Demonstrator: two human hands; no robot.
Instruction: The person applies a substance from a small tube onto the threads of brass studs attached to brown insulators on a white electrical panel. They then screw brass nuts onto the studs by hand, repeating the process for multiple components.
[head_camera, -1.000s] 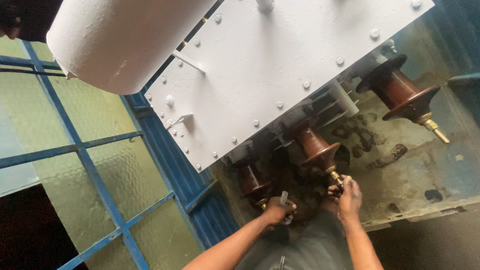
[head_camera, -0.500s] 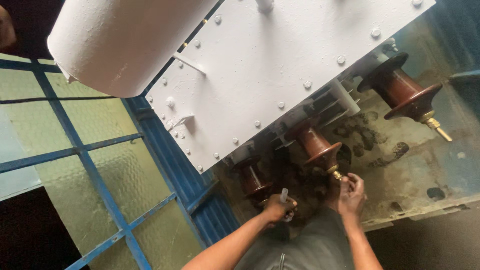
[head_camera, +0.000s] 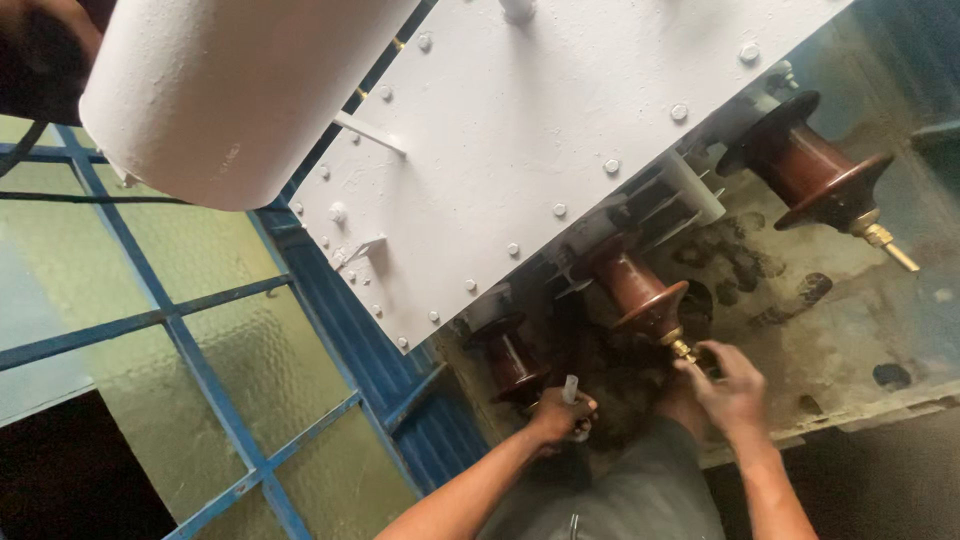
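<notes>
I look down at a white bolted transformer lid (head_camera: 540, 130) with three brown ribbed insulators along its edge. My left hand (head_camera: 558, 412) is closed around a small pale tool or stud at the tip of the nearest, smallest insulator (head_camera: 512, 362). My right hand (head_camera: 728, 385) pinches the brass terminal (head_camera: 686, 350) at the end of the middle insulator (head_camera: 640, 292). The third, largest insulator (head_camera: 812, 175) stands apart at upper right with its brass stud bare.
A big white cylinder (head_camera: 230, 90) overhangs at upper left. Blue steel framing (head_camera: 190, 340) with yellow-green textured panes fills the left. Stained, oily concrete floor (head_camera: 830, 320) lies beyond the insulators. My grey trousers (head_camera: 620, 500) show at the bottom.
Both hands stay on the same insulator tips; the view has shifted slightly, and the right hand's fingers have moved a little on the brass terminal.
</notes>
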